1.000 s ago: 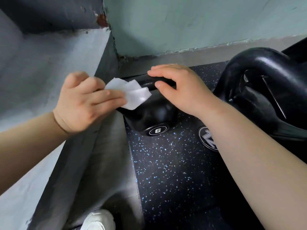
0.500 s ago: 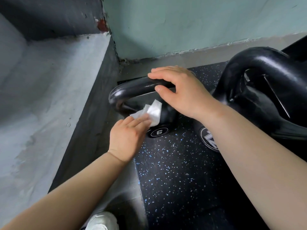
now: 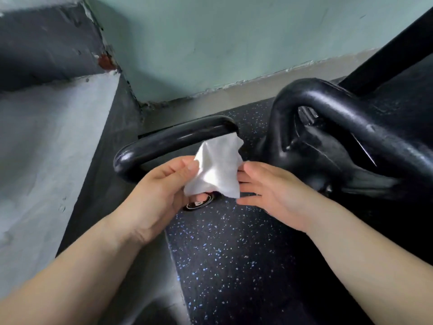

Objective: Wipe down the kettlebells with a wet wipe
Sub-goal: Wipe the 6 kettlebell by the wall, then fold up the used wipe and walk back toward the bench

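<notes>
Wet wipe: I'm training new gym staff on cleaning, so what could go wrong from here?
1. The wet wipe is bunched up, pinched by the left hand, with the right hand touching its edge. Wiping like this may cover little surface.
2. Neither hand steadies the small kettlebell, so a firm wipe on its handle could tip it.
3. The large kettlebell sits close on the right, so knuckles could knock against it.
</notes>
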Demonstrator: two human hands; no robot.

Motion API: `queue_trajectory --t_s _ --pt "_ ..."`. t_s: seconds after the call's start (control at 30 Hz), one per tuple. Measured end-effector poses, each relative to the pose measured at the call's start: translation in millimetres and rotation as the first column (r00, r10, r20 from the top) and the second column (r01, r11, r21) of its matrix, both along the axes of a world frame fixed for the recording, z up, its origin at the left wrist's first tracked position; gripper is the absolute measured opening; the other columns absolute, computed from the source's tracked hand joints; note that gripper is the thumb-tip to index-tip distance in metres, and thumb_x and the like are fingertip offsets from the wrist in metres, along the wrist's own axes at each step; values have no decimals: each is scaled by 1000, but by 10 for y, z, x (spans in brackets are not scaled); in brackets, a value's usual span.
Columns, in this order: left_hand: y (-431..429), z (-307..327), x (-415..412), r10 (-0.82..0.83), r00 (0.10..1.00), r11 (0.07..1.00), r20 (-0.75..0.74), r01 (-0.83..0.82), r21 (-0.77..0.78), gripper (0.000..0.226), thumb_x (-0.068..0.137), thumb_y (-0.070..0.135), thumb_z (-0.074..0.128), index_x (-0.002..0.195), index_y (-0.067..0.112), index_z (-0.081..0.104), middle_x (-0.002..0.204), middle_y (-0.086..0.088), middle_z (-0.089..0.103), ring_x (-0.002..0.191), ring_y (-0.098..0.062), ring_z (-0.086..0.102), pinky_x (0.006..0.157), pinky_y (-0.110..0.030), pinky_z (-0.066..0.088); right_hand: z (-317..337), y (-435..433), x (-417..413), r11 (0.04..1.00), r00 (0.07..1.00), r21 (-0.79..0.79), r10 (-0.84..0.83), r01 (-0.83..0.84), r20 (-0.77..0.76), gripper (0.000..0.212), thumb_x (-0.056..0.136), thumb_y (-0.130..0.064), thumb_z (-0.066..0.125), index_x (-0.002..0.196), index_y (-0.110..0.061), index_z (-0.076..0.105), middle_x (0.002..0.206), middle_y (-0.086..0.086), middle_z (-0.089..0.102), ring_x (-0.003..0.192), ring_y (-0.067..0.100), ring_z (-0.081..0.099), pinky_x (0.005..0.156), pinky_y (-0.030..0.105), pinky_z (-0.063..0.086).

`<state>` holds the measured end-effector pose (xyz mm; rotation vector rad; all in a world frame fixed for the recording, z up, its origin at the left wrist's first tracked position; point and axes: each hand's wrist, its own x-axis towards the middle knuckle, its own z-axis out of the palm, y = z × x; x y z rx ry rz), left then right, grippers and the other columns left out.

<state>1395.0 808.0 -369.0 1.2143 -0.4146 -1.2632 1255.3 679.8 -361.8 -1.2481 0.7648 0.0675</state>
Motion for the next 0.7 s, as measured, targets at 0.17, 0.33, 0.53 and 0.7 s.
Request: queue_trajectory --t_s 0.17,0.33,0.53,0.7 --pt "-201 35 -78 -102 993 993 57 98 70 33 72 35 47 80 15 71 75 -4 74 70 -13 68 61 -21 55 8 -115 11 990 986 -42 -133 137 98 4 81 -9 55 78 -11 57 76 0 60 72 12 57 68 25 48" --pt "-334 105 -96 -113 975 990 194 95 100 38 59 49 58 71 16 70 58 3 65 53 -7 55 50 -14 46 77 -171 73 984 979 -99 -134 150 153 5 66 -13 53 64 -17 55 55 -9 54 51 2 49 43 12 39" --pt "-174 761 121 -123 969 976 216 78 202 31 45 34 66 71 18 72 56 -1 65 49 -12 51 44 -14 43 614 -34 215 995 979 98 -18 -2 205 8 75 -12 62 75 -14 54 69 -1 57 53 5 53 42 18 41" --pt "-20 1600 88 -130 969 962 210 72 264 28 50 19 68 78 17 72 57 -9 64 46 -17 50 38 -18 40 1422 234 185 980 974 196 -71 28 216 24 70 -19 51 89 -7 59 65 -2 58 40 4 51 33 16 38"
